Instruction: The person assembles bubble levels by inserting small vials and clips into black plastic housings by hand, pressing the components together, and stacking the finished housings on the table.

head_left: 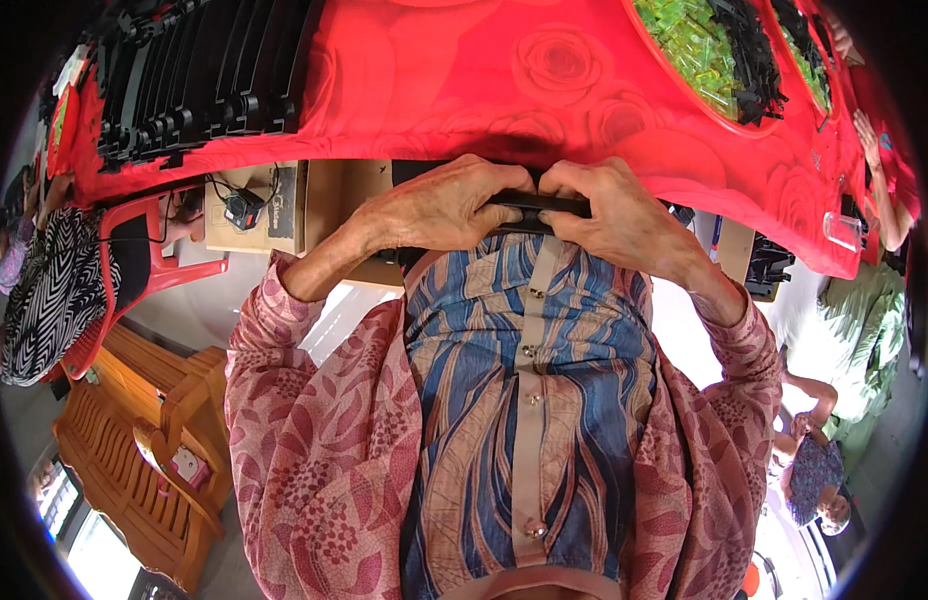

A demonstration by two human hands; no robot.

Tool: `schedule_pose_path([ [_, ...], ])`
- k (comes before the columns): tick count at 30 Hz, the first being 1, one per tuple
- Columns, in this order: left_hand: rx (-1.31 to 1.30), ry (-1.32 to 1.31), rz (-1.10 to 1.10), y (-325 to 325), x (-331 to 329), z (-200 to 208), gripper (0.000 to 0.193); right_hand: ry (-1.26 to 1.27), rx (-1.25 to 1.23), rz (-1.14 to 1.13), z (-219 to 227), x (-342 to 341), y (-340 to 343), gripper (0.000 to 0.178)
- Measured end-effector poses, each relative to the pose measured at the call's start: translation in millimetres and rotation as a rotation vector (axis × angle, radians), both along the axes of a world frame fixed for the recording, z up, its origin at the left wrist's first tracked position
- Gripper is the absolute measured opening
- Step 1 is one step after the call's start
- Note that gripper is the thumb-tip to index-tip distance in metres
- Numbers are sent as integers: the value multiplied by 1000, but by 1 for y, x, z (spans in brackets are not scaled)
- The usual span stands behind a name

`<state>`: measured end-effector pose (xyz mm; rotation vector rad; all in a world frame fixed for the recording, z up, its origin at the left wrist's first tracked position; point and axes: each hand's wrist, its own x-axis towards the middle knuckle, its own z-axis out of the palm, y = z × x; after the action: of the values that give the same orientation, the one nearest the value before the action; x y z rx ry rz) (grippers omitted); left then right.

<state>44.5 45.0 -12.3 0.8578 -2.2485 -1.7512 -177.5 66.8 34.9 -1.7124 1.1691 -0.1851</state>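
Observation:
My left hand (449,205) and my right hand (619,215) meet at the near edge of the red table, in front of my body. Between them they grip a dark, narrow black plastic piece (569,206); thumbs press from the near side and fingers curl over it. Most of that piece is covered by my fingers, so its full shape cannot be made out. On the tabletop to the left, a row of long black plastic parts (209,75) lies side by side. To the right stands a round tray holding small shiny green pieces (689,50) and black bits (749,60).
A red rose-patterned cloth (434,80) covers the table. Under it are cardboard boxes (259,215) and a black device with a cable (244,208). A red plastic chair (109,270) and wooden bench (134,460) stand left. Another person's hand (868,138) reaches in at right, near a clear container (842,231).

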Motion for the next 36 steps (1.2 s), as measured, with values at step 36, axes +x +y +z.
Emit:
schedule_pose_path([
  [36, -112, 166, 5, 10, 7, -19, 17, 152, -786, 688, 1, -23, 11, 41],
])
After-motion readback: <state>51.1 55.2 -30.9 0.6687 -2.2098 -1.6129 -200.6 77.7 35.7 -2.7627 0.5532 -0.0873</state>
